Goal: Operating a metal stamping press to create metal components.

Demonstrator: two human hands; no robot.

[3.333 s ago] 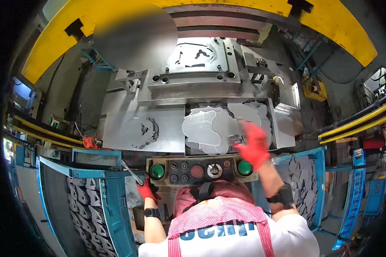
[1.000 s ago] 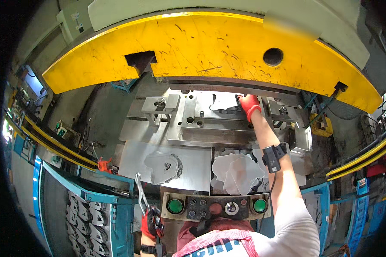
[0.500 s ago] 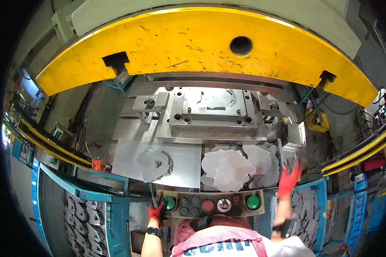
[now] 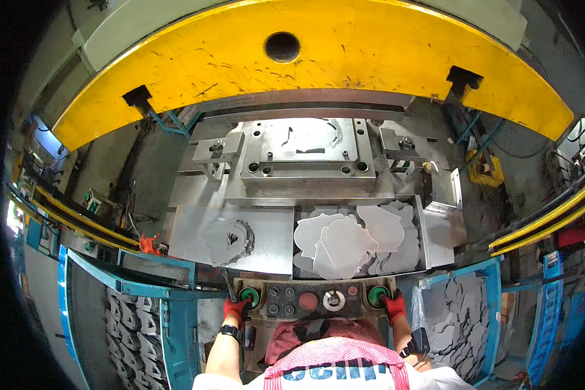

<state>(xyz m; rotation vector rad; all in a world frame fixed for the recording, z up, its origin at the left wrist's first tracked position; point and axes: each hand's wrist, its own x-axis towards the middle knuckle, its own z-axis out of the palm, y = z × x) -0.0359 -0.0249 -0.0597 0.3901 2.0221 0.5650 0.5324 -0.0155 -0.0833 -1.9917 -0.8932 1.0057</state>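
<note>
My left hand, in a red glove, is closed at the left end of the control box. Its thumb lies on the left green push button. At the opposite end, my right hand, also red-gloved, has its thumb side on the right green push button; its other fingers are partly hidden. Beyond the box, flat grey metal blanks overlap in a pile on the right. A steel plate lies to their left, with a dark-edged patch on it. Farther back sits the lower die.
The yellow press ram spans the back above the die. A blue bin of shaped metal parts stands on my left, another bin of grey metal pieces on my right. Yellow rails flank the press on both sides.
My right hand has come down and inward from beside the blanks to the right green button. My left hand stays at the left button. The whole view has shifted slightly.
</note>
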